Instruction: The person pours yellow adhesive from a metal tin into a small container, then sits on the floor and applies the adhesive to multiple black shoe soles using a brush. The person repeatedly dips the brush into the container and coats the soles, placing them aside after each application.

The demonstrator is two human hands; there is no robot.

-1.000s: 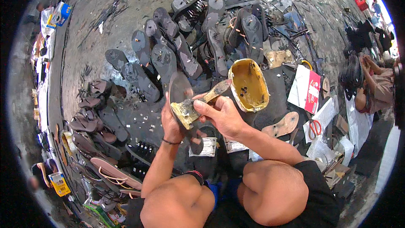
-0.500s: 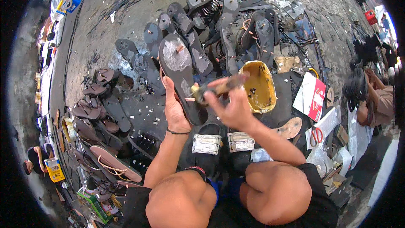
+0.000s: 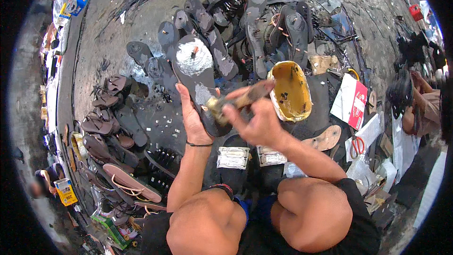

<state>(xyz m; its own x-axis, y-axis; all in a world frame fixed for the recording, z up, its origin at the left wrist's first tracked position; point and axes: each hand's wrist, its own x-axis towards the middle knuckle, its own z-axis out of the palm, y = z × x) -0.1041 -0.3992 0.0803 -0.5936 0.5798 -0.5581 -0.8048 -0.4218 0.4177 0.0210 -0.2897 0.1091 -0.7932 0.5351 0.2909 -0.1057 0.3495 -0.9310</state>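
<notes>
My left hand (image 3: 194, 122) grips the heel end of a dark sandal sole (image 3: 199, 78), holding it underside up with the toe end pointing away from me. A shiny whitish patch covers its toe part, and a smaller grey patch lies near the middle. My right hand (image 3: 262, 122) is closed round the wooden handle of a brush (image 3: 254, 95). The pale, messy bristles rest at the heel part of the sole, close to my left fingers. Just right of the brush stands a cut-open yellow container (image 3: 298, 116) with yellowish coating and dark bits inside.
Beyond my hands lie several dark sandals (image 3: 257, 42), soles up. More brown sandals (image 3: 106, 122) are heaped at the left. Red-handled scissors (image 3: 357, 147), a red-and-white box (image 3: 355, 101) and scraps lie at the right. Another person's limbs (image 3: 420, 108) show at the far right.
The sole has shifted slightly left and tilted, and its toe patch now shines whiter. The brush's bristles have moved slightly left over the heel part of the sole.
</notes>
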